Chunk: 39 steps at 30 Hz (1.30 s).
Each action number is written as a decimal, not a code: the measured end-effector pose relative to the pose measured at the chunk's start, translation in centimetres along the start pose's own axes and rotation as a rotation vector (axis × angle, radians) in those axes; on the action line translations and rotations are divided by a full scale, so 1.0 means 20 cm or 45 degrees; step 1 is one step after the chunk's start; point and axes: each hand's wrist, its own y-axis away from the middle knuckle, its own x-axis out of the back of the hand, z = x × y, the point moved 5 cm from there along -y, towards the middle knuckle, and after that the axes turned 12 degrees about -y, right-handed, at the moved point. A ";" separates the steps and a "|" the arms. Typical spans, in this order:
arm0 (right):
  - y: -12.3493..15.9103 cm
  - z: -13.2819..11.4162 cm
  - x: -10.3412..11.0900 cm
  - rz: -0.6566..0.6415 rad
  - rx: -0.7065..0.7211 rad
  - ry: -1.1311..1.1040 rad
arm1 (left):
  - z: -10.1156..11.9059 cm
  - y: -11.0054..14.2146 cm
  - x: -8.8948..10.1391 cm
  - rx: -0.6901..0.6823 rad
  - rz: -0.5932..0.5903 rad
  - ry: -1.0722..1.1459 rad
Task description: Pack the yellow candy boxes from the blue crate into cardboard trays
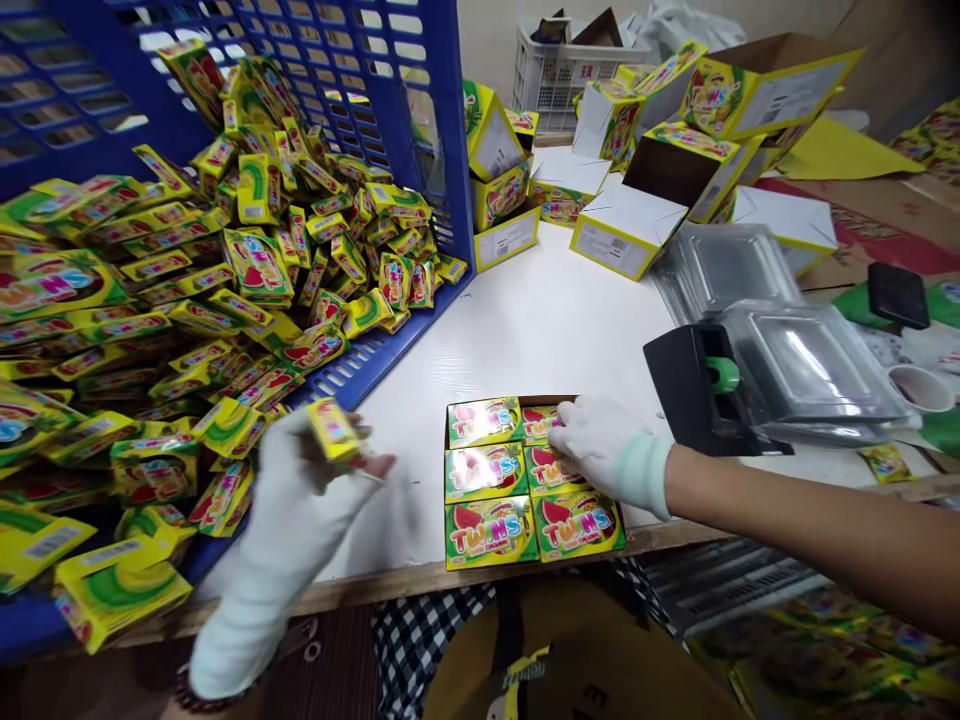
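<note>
My left hand (289,495), in a white glove with bare fingertips, is closed around a small yellow candy box (334,432) beside the blue crate. On the white table before me lies an open carton (448,425) holding two columns of candy boxes with "TWINS" on top. My right hand (596,440), also gloved, reaches over the carton's far right part. Its bent fingers grip a candy box (540,425) in the right column; the hand covers part of that column.
A blue plastic crate (445,130) full of loose candy boxes stands at left. Folded display cartons (622,225) are stacked at the back. To the right are a black tape dispenser (686,385) and clear plastic lids (817,360). A white basket (555,75) stands behind.
</note>
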 end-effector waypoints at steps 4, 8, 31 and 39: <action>-0.04 -0.03 0.02 -0.074 -0.097 0.043 | 0.30 0.02 -0.23 -0.295 -0.233 -0.081; -0.05 0.05 0.04 -0.089 -0.007 -0.186 | 0.44 0.02 -0.35 -0.530 -0.212 -0.293; -0.04 0.25 0.05 0.504 -0.035 -0.313 | 0.34 0.03 -0.59 -0.644 -0.249 -0.307; 0.06 0.21 -0.07 0.568 0.368 0.060 | 0.19 0.07 -0.39 -0.408 0.006 -0.259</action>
